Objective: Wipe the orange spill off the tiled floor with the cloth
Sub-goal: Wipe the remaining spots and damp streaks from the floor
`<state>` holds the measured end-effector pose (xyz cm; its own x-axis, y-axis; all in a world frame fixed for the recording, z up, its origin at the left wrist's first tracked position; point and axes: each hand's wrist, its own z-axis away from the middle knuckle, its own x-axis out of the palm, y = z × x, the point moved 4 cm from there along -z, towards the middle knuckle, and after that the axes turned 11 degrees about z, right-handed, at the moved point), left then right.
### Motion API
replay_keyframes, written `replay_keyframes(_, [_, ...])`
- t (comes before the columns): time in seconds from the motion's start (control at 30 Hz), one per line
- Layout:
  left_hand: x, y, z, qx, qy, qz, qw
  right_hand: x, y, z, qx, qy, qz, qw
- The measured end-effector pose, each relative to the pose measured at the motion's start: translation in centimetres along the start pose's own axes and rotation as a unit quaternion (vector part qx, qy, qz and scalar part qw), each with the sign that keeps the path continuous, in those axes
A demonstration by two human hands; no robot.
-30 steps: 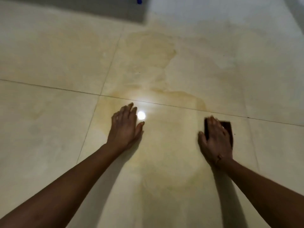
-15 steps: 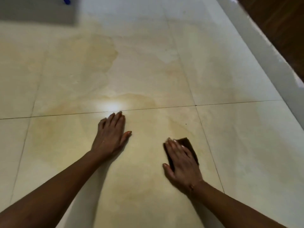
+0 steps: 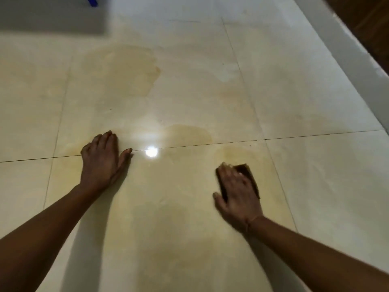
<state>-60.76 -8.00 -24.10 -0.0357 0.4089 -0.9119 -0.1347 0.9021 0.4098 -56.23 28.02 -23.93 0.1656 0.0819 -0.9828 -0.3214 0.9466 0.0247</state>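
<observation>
Bare forearms; a thin band (image 3: 250,221) circles the wrist behind the right grip (image 3: 237,192).

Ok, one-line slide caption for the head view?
Right hand presses brown cloth on the orange spill across tiled floor; left hand rests flat.

Large glossy cream tiles form the floor (image 3: 328,197), crossed by thin dark grout lines (image 3: 315,135) and catching one bright round glare (image 3: 151,152), with a pale grey border strip (image 3: 345,49) along the right, dark brown wood (image 3: 370,20) beyond it, and a grey patch (image 3: 50,15) at far left.
</observation>
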Motion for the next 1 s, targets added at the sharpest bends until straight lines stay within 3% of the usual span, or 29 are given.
replay_keyframes(0.1, [-0.1, -2.3, 0.4, 0.015, -0.005, -0.012, 1.0, -1.2, 0.4, -7.9, 0.158, 0.032, 0.007, 0.987])
replay_keyframes(0.13, [0.0, -2.2, 0.4, 0.02, -0.001, -0.008, 1.0, -1.8, -1.1, -10.9, 0.172, 0.043, 0.006, 0.984])
replay_keyframes(0.2, [0.1, -2.6, 0.4, 0.005, -0.004, -0.005, 1.0, -2.2, -6.7, -14.9, 0.105, 0.037, -0.001, 0.994])
replay_keyframes(0.3, [0.2, -2.3, 0.8, 0.001, -0.011, -0.002, 1.0, -1.5, -12.5, -10.6, -0.078, -0.001, -0.004, 0.997])
replay_keyframes(0.4, [-0.2, -2.4, 0.6, -0.009, -0.025, 0.006, 1.0, -1.3, -9.2, -5.4, -0.172, -0.019, 0.007, 0.985])
replay_keyframes(0.43, [-0.2, -2.4, 0.5, -0.01, -0.026, 0.006, 1.0, -1.4, -6.7, -6.4, -0.144, -0.01, 0.011, 0.989])
replay_keyframes(0.5, [-0.1, -2.6, 0.4, -0.01, -0.014, 0.013, 1.0, -2.3, -3.3, -11.8, -0.001, 0.018, 0.011, 1.0])
replay_keyframes(0.57, [0.1, -2.7, 0.3, -0.01, -0.006, 0.028, 1.0, -3.6, -4.6, -18.8, 0.117, 0.04, 0.011, 0.992])
replay_keyframes(0.6, [0.1, -2.6, 0.4, -0.008, -0.004, 0.034, 0.999, -4.0, -6.9, -21.6, 0.121, 0.046, 0.008, 0.991])
replay_keyframes(0.67, [0.1, -2.8, 0.3, -0.007, -0.002, 0.04, 0.999, -4.2, -13.3, -24.1, 0.04, 0.045, 0.008, 0.998])
replay_keyframes(0.73, [0.0, -2.9, 0.3, -0.008, -0.007, 0.043, 0.999, -3.6, -16.9, -21.4, -0.112, 0.014, 0.017, 0.994])
replay_keyframes(0.8, [-0.1, -2.7, 0.3, -0.01, -0.013, 0.045, 0.999, -3.1, -15.9, -16.6, -0.262, -0.008, 0.035, 0.964])
replay_keyframes(0.87, [-0.2, -2.8, 0.3, -0.015, -0.017, 0.048, 0.999, -3.1, -11.9, -15.8, -0.308, 0.002, 0.043, 0.95])
replay_keyframes(1.0, [-0.1, -2.9, 0.3, -0.009, -0.009, 0.047, 0.999, -4.9, -10.1, -25.9, -0.063, 0.039, 0.033, 0.997])
